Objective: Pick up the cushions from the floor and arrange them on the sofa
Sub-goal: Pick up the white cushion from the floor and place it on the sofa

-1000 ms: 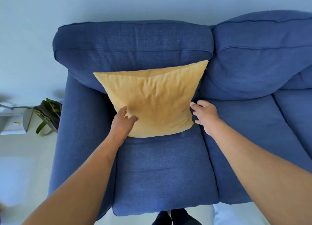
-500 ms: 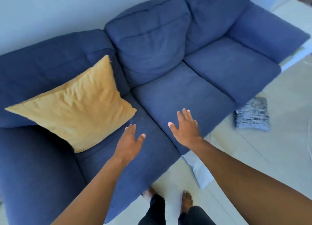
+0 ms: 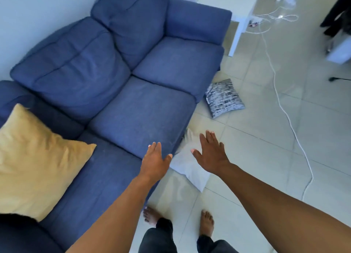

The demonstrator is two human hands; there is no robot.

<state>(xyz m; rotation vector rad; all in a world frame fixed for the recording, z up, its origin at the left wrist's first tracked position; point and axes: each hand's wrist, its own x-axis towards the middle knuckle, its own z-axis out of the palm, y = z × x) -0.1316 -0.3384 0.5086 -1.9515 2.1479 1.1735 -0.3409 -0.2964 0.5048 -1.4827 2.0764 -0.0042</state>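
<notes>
Currently both your hands are out in front of you, palms down, fingers spread flat and holding nothing. Your left hand (image 3: 155,160) hangs over the front edge of the blue sofa (image 3: 140,117), at the seam between the near seat and the middle seat. Your right hand (image 3: 210,155) is just beside it, apart from it, over the white cushion (image 3: 187,167). That white cushion lies on the tiled floor (image 3: 266,157) against the sofa's front, one corner tucked toward the base, another pointing toward your feet; neither hand is touching it as far as can be told. Yellow cushion (image 3: 36,161) is on the sofa at the near end, leaning back against the backrest, a corner pointing across the seat toward the middle. Grey-and-white patterned cushion (image 3: 224,97) lies flat on the floor further along, near the front corner of the far seat, well apart from both hands. Middle and far seats carry no loose cushion. White side table (image 3: 235,9) stands past the sofa's far armrest. White cable (image 3: 284,108) trails across the tiles from near that table, passing to the right of the patterned cushion. Your bare feet (image 3: 206,222) stand on the tiles close to the sofa front, dark trousers above them. Dark shapes at the upper right edge are too cut off to identify
</notes>
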